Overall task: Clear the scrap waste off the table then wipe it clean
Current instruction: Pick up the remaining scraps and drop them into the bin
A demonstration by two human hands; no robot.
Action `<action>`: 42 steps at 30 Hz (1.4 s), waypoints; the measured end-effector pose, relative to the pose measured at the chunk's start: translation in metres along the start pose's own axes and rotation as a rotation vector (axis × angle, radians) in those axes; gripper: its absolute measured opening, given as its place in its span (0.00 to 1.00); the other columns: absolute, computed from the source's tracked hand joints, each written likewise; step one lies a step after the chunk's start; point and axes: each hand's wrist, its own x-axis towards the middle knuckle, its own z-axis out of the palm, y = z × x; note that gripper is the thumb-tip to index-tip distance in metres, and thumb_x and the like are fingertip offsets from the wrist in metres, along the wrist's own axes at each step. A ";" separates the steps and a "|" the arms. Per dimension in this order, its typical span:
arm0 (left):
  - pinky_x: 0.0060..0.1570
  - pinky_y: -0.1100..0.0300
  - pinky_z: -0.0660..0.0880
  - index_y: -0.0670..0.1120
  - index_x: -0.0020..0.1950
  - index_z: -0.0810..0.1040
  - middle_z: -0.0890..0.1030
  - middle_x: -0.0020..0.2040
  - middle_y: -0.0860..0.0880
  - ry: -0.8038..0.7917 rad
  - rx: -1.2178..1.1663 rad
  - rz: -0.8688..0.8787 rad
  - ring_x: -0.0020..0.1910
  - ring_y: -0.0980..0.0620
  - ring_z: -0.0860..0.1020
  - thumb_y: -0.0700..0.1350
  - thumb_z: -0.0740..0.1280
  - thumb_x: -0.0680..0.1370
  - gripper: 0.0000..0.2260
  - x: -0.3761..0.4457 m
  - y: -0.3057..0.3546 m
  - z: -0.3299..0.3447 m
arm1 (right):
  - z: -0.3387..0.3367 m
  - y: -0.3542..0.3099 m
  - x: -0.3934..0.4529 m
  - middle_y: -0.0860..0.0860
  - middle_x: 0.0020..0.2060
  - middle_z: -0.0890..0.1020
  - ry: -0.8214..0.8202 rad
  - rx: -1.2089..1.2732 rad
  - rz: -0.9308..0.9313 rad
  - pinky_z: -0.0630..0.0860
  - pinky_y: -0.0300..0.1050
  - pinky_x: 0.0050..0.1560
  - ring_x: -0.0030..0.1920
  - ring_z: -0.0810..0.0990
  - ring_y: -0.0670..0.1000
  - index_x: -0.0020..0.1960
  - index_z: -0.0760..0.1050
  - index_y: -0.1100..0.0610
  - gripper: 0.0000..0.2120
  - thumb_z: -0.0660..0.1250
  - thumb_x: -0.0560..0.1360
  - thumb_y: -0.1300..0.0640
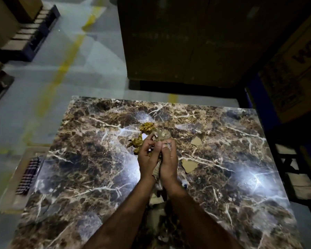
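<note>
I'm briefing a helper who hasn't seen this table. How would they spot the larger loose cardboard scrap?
Start at the marble-patterned table, then find the right hand near its middle. Just right of that hand lies the larger cardboard scrap, flat and tan with torn edges. The smaller scrap lies farther from the person.

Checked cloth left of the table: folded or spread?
Bunched, not spread: the checked cloth lies in a narrow crumpled strip beside the table edge.
</note>
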 end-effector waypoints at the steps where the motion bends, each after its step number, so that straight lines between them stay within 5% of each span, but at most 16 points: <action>1: 0.55 0.57 0.77 0.60 0.39 0.79 0.81 0.62 0.38 0.005 -0.001 0.017 0.59 0.46 0.80 0.64 0.70 0.71 0.10 -0.001 0.004 0.002 | 0.000 -0.002 0.000 0.59 0.60 0.80 0.025 0.016 0.038 0.78 0.58 0.58 0.58 0.81 0.59 0.64 0.73 0.51 0.28 0.62 0.71 0.35; 4: 0.52 0.47 0.78 0.55 0.41 0.78 0.84 0.51 0.46 0.020 -0.010 0.100 0.50 0.50 0.82 0.60 0.71 0.72 0.10 -0.007 0.020 0.008 | -0.006 -0.021 -0.002 0.58 0.58 0.76 0.067 0.087 -0.001 0.79 0.56 0.57 0.56 0.77 0.54 0.64 0.70 0.53 0.29 0.63 0.69 0.38; 7: 0.53 0.49 0.77 0.50 0.50 0.79 0.82 0.49 0.51 -0.033 -0.015 0.204 0.51 0.52 0.80 0.55 0.68 0.75 0.11 -0.010 0.041 0.016 | -0.013 -0.049 -0.008 0.51 0.53 0.76 0.079 0.153 -0.157 0.75 0.45 0.48 0.50 0.76 0.51 0.58 0.69 0.50 0.18 0.61 0.70 0.45; 10: 0.60 0.49 0.78 0.58 0.61 0.80 0.82 0.60 0.51 -0.060 -0.023 0.235 0.61 0.48 0.80 0.54 0.67 0.75 0.15 -0.015 0.056 0.023 | -0.022 -0.071 -0.015 0.41 0.66 0.75 0.035 0.169 -0.246 0.76 0.47 0.62 0.66 0.75 0.47 0.66 0.71 0.40 0.21 0.60 0.73 0.50; 12: 0.61 0.45 0.78 0.59 0.60 0.81 0.83 0.61 0.49 -0.024 -0.040 0.237 0.62 0.48 0.80 0.55 0.68 0.73 0.15 -0.021 0.065 0.028 | -0.027 -0.080 -0.015 0.44 0.63 0.80 -0.025 0.174 -0.260 0.78 0.50 0.60 0.64 0.79 0.49 0.65 0.76 0.43 0.20 0.60 0.75 0.54; 16: 0.57 0.42 0.79 0.58 0.55 0.82 0.84 0.56 0.46 0.011 -0.060 0.317 0.57 0.45 0.82 0.54 0.69 0.72 0.13 -0.037 0.088 0.038 | -0.039 -0.102 -0.026 0.48 0.55 0.84 -0.045 0.231 -0.313 0.79 0.39 0.49 0.53 0.83 0.46 0.60 0.77 0.50 0.18 0.57 0.74 0.60; 23: 0.57 0.56 0.78 0.62 0.53 0.82 0.85 0.54 0.54 0.099 -0.106 0.470 0.58 0.49 0.82 0.53 0.69 0.72 0.11 -0.057 0.128 0.049 | -0.051 -0.135 -0.039 0.59 0.56 0.82 -0.149 0.307 -0.360 0.79 0.41 0.46 0.50 0.83 0.49 0.65 0.75 0.58 0.20 0.58 0.74 0.61; 26: 0.57 0.53 0.79 0.59 0.53 0.82 0.84 0.55 0.47 0.173 -0.097 0.512 0.59 0.44 0.81 0.53 0.69 0.73 0.10 -0.062 0.137 0.043 | -0.047 -0.144 -0.045 0.51 0.54 0.84 -0.215 0.304 -0.396 0.78 0.41 0.45 0.49 0.82 0.47 0.65 0.75 0.59 0.20 0.58 0.75 0.60; 29: 0.55 0.54 0.79 0.56 0.53 0.82 0.84 0.55 0.43 0.288 -0.084 0.546 0.57 0.44 0.82 0.53 0.68 0.74 0.10 -0.072 0.142 0.022 | -0.032 -0.146 -0.059 0.39 0.53 0.83 -0.342 0.275 -0.418 0.77 0.38 0.45 0.49 0.82 0.42 0.63 0.75 0.54 0.18 0.57 0.75 0.60; 33: 0.55 0.51 0.79 0.54 0.52 0.83 0.85 0.53 0.44 0.448 -0.063 0.548 0.56 0.43 0.82 0.54 0.68 0.73 0.10 -0.091 0.143 -0.024 | 0.000 -0.140 -0.093 0.50 0.53 0.83 -0.484 0.280 -0.417 0.77 0.40 0.44 0.48 0.81 0.47 0.64 0.76 0.53 0.18 0.60 0.75 0.57; 38: 0.56 0.47 0.79 0.62 0.49 0.84 0.85 0.51 0.49 0.656 -0.065 0.578 0.54 0.45 0.83 0.52 0.69 0.72 0.08 -0.125 0.146 -0.108 | 0.057 -0.126 -0.159 0.51 0.50 0.83 -0.676 0.261 -0.419 0.75 0.39 0.45 0.44 0.79 0.44 0.60 0.79 0.43 0.19 0.61 0.73 0.54; 42: 0.56 0.56 0.78 0.61 0.50 0.84 0.86 0.50 0.57 0.817 -0.052 0.632 0.55 0.54 0.83 0.51 0.69 0.72 0.09 -0.172 0.149 -0.196 | 0.114 -0.106 -0.235 0.50 0.52 0.84 -0.863 0.278 -0.353 0.76 0.43 0.48 0.48 0.81 0.48 0.62 0.77 0.50 0.18 0.60 0.74 0.57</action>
